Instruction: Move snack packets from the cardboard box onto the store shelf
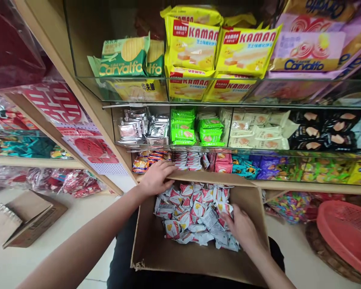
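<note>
An open cardboard box (156, 249) rests on my lap, with several small white-and-red snack packets (195, 210) heaped at its far end. My left hand (156, 178) grips the box's far left rim, fingers curled over the edge. My right hand (240, 226) is down inside the box at the right, fingers closed among the packets; what they hold is hidden. Just beyond the box, a shelf bin (192, 160) holds the same white-and-red packets.
Glass-fronted shelves hold silver packets (141, 128), green packets (195, 128), yellow Kaman bags (216, 44) and purple Carvalfo bags (309, 50). A red basket (345, 233) sits at right on the floor, a flattened carton (30, 216) at left.
</note>
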`<state>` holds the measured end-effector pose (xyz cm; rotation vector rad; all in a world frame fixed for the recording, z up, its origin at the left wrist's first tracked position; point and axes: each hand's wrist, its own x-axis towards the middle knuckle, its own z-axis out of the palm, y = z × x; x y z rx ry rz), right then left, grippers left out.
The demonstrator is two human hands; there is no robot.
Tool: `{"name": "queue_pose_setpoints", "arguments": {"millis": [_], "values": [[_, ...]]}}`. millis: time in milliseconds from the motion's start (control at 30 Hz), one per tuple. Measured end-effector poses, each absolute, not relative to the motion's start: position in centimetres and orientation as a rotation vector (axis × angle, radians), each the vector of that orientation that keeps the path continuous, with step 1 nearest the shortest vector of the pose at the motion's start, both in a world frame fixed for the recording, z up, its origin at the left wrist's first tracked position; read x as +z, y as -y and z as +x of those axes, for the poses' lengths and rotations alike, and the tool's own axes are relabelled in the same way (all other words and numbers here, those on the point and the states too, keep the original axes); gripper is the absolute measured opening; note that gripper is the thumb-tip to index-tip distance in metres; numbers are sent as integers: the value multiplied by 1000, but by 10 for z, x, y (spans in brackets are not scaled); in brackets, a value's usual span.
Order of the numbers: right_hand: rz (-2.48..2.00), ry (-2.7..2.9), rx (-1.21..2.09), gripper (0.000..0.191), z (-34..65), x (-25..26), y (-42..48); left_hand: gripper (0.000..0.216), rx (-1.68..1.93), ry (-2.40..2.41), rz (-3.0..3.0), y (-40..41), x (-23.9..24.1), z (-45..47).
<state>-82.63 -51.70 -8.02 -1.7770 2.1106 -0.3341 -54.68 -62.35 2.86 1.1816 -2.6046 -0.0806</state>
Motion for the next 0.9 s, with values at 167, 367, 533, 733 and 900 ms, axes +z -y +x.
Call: {"name": "queue_pose_setpoints", "arguments": {"millis": [167, 367, 533, 733, 900], "values": [[-1305, -1452, -971, 39, -805, -29, 497, 44, -718, 2130, 1052, 562, 21, -596], [-1327, -1657, -1122, 33, -769, -3, 496, 34, -1251, 1709, 1187, 532, 8, -646], [-1137, -1641, -1304, 38, -752, -15, 500, 37, -1152, 1578, 1240, 532, -4, -646], [-1125, -1558, -1245, 35, -749, -21, 501, 38, -1200, 1476, 1293, 535, -7, -640], [-1054, -1540, -1336, 32, -751, -19, 498, 27, -1495, 1365, 1046, 534, -10, -634]]}}
